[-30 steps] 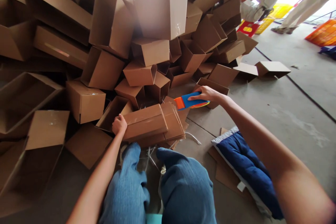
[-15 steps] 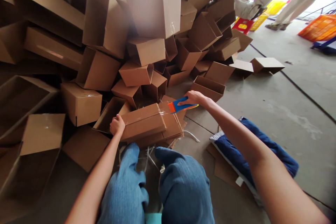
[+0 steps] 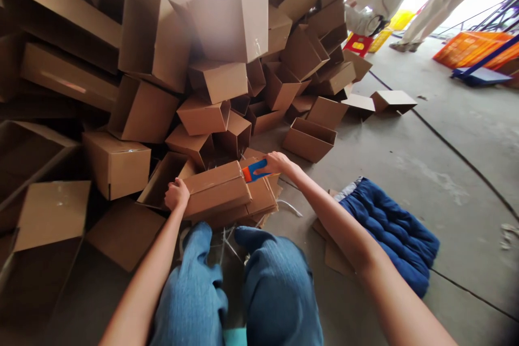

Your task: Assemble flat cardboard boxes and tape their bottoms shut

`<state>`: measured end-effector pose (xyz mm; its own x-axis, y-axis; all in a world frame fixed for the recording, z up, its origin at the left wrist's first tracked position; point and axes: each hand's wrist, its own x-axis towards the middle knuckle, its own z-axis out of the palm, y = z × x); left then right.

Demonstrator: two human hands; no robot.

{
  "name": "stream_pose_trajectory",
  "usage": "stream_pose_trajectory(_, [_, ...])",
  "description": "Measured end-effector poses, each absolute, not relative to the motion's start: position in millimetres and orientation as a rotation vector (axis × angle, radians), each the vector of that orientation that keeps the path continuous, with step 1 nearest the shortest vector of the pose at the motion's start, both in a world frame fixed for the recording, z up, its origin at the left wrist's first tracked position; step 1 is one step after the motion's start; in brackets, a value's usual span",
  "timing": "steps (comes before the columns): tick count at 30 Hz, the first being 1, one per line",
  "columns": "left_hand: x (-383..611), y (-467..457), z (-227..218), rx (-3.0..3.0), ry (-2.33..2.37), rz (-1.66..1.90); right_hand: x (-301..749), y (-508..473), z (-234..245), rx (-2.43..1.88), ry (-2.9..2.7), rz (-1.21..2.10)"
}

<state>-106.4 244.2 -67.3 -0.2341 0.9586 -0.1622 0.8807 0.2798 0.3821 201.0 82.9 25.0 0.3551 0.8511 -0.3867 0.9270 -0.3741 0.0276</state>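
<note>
A long, narrow cardboard box (image 3: pixel 217 188) lies in front of my knees, on a stack of flat cardboard (image 3: pixel 263 195). My left hand (image 3: pixel 177 194) is closed round the box's left end. In my right hand (image 3: pixel 278 163) is a blue and orange tape dispenser (image 3: pixel 254 170), its orange front up against the box's upper right end. A seam runs lengthwise along the top of the box. Beside my left hand, an open cardboard box (image 3: pixel 164 178) leans behind the one I hold.
A large heap of open boxes (image 3: pixel 154 38) rises ahead and to the left. A navy cushion (image 3: pixel 389 232) lies on the floor at right. Farther off are a red stool (image 3: pixel 358 43), an orange crate (image 3: pixel 470 48) and two other people's legs (image 3: pixel 436 2).
My right hand has brought the tape dispenser left and slightly down, to the box's right end. Clear tape stretched between them earlier. My left hand keeps its hold. The view has shifted right.
</note>
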Motion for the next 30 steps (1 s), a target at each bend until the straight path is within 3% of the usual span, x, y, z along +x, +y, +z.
stream_pose_trajectory(30, [-82, 242, -59, 1.722, 2.191, 0.331, 174, 74, 30, 2.56, 1.5, -0.392])
